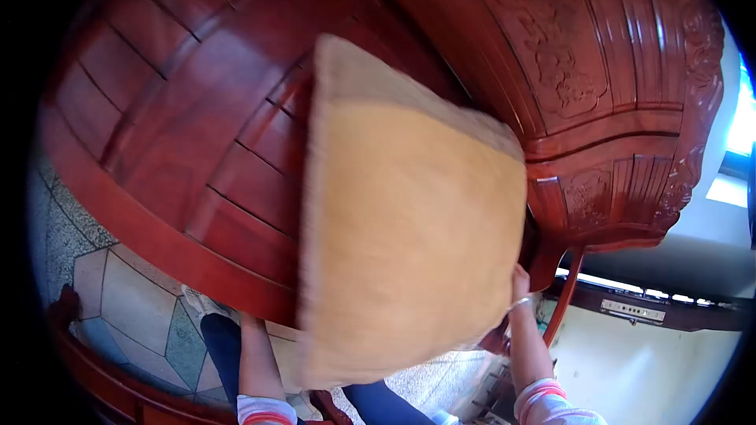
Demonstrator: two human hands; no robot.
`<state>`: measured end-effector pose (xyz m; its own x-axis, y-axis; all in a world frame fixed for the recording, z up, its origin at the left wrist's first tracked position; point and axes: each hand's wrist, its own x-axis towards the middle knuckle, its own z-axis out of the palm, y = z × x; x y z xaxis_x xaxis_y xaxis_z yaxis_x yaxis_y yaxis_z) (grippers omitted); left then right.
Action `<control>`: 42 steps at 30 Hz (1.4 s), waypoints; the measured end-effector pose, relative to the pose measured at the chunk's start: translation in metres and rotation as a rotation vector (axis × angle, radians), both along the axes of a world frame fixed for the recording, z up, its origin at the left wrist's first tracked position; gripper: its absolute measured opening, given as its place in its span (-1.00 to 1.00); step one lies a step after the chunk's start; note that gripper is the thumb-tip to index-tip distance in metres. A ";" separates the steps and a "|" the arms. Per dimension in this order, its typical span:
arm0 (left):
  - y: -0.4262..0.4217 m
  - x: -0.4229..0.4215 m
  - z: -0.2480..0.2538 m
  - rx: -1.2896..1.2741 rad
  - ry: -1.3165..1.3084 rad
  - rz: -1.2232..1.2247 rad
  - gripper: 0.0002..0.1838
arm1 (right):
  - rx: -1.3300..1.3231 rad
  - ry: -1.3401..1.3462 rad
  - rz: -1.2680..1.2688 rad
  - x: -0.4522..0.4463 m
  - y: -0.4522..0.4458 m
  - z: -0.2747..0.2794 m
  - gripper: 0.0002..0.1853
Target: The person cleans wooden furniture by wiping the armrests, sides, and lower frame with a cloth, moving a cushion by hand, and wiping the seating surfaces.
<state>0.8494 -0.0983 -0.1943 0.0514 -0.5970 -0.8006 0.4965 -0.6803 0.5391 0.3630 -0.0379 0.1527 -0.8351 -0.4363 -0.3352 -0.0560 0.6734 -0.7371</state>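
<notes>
A tan cushion (413, 236) with a duller beige border stands tilted in front of me, slightly blurred. It rises over a dark red wooden bench seat (213, 86). My right hand (519, 287), with a bracelet at the wrist, grips the cushion's right edge low down, its fingers partly hidden behind it. My left forearm reaches up to the front edge of the seat, left of the cushion. The left hand itself is hidden at that edge, so its fingers do not show.
A carved wooden backrest (551, 63) rises behind the seat. Patterned stone tiles (134, 299) cover the floor, with a curved wooden piece (102, 378) at lower left. A dark shelf-like piece with a panel (632, 311) stands at right. My legs (378, 405) are below.
</notes>
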 end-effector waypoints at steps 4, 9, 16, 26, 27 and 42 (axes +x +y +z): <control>0.010 0.009 -0.003 0.043 -0.027 -0.013 -0.52 | 0.429 0.243 -0.365 -0.054 0.081 0.032 -0.76; 0.016 0.015 -0.002 0.072 -0.045 -0.039 -0.52 | 0.125 0.665 0.095 -0.017 0.036 0.037 -0.60; -0.001 0.020 0.005 0.067 -0.091 -0.064 -0.52 | 0.506 0.939 1.053 0.105 -0.093 0.039 -0.48; -0.036 0.021 0.019 0.039 -0.127 -0.079 -0.52 | 0.932 0.880 1.024 0.007 -0.058 0.059 -0.54; -0.031 0.022 0.020 0.044 -0.120 -0.082 -0.52 | 0.988 0.824 0.977 -0.005 -0.050 0.060 -0.55; -0.037 0.020 0.010 0.067 -0.118 -0.158 -0.51 | 0.313 0.238 -0.222 -0.184 0.140 0.059 -0.02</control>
<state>0.8692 -0.1349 -0.1842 0.0571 -0.5503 -0.8330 0.3165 -0.7814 0.5378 0.1788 0.1021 0.2112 -0.9667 -0.1457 -0.2102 -0.0279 0.8770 -0.4798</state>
